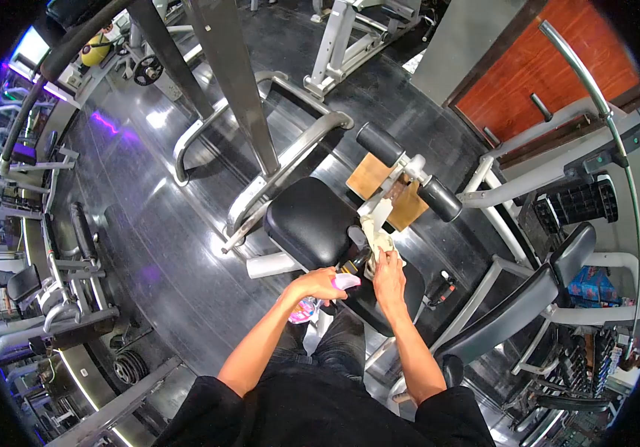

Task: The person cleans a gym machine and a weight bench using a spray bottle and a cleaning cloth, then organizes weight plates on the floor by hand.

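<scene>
We noted the left hand [316,285] with its fingers clamped round a spray bottle [303,311], near the close edge of the large black pad [306,220]. The right hand's [389,277] fingers gripped a pale cloth [379,240] at the smaller pad's [412,287] far edge (roller pads [439,197] stood beyond). Open floor [149,246] spread past the large pad's left edge; rightward, a bench [499,320] narrowed the room.

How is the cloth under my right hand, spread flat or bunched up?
Bunched up: the cloth shows creases and uneven folds, gathered at the right hand, with a narrow length extending beyond the fingers.
</scene>
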{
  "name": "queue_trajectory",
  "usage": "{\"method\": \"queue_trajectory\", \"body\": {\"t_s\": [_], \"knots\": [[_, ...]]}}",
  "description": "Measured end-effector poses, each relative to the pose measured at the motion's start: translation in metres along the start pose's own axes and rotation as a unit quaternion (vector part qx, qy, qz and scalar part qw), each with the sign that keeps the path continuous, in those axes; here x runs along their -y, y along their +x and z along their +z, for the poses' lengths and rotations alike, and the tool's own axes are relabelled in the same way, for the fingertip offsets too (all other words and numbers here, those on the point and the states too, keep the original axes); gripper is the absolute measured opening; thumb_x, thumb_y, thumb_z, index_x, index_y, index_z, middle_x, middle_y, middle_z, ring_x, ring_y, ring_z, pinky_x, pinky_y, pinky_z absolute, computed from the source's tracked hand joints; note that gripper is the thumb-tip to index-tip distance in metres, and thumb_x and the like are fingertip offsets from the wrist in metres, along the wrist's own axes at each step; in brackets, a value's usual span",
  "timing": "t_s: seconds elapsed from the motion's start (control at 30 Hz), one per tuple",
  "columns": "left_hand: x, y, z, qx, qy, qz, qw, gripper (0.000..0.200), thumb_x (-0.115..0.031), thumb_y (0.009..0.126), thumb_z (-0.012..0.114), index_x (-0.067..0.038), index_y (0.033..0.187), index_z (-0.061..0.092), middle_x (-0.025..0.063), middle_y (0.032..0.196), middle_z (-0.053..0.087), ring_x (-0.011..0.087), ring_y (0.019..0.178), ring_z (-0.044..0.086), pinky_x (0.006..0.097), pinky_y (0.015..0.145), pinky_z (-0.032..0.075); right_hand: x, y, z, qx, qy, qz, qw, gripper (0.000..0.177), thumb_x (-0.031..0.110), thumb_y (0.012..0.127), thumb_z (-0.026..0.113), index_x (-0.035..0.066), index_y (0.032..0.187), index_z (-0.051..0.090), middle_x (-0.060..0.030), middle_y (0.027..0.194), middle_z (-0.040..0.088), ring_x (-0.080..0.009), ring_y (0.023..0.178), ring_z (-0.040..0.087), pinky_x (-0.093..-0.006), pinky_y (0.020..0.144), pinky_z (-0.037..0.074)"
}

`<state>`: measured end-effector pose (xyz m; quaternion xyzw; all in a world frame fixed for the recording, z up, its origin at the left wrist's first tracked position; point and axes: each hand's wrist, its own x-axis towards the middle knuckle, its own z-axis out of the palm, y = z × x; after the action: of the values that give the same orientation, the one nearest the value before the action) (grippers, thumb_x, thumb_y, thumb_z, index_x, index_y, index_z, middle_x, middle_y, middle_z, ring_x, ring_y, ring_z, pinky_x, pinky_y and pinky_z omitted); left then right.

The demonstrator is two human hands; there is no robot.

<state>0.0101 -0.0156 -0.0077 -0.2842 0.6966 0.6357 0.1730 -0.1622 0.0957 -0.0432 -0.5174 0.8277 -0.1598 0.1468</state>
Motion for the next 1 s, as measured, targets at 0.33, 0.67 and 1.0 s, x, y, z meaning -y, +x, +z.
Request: {"method": "queue_trajectory", "body": {"t_s": [0.33, 0.67, 1.0], "knots": [[0.009, 0.006, 0.002, -0.009, -0.015, -0.064, 0.998, 0.05, -0.031, 0.069, 0.07, 0.007, 0.096, 0.054, 0.0122, 0.077, 0.065, 0.0173, 0.058, 0.065, 0.0307, 0.058, 0.052, 0.01, -0.015, 0.001, 0.037, -0.116, -0.107, 0.987, 0.03, 0.005, 0.076, 0.056, 0.001, 0.105, 0.059, -0.013, 0.104, 0.051, -0.0313, 0.096, 0.052, -0.0407, 0.078, 0.049], [-0.004, -0.004, -0.002, -0.006, -0.03, -0.069, 0.997, 0.046, -0.031, 0.071, 0.069, -0.006, 0.109, 0.061, 0.0133, 0.087, 0.06, 0.0187, 0.058, 0.064, 0.0323, 0.06, 0.052, 0.003, 0.002, -0.012, 0.092, -0.052, -0.134, 0.985, 0.025, 0.009, 0.074, 0.059, 0.003, 0.097, 0.063, -0.0139, 0.102, 0.051, -0.0315, 0.092, 0.054, -0.0402, 0.073, 0.051], [-0.004, -0.003, -0.003, -0.008, -0.037, -0.087, 0.996, 0.05, -0.031, 0.068, 0.071, 0.0, 0.105, 0.061, 0.013, 0.095, 0.059, 0.0177, 0.058, 0.064, 0.0322, 0.061, 0.053, -0.015, 0.013, -0.009, 0.248, 0.293, 0.093, 0.919, 0.026, 0.02, 0.09, 0.053, -0.005, 0.093, 0.06, -0.0161, 0.082, 0.058, -0.0255, 0.078, 0.061, -0.0341, 0.067, 0.049]]}}
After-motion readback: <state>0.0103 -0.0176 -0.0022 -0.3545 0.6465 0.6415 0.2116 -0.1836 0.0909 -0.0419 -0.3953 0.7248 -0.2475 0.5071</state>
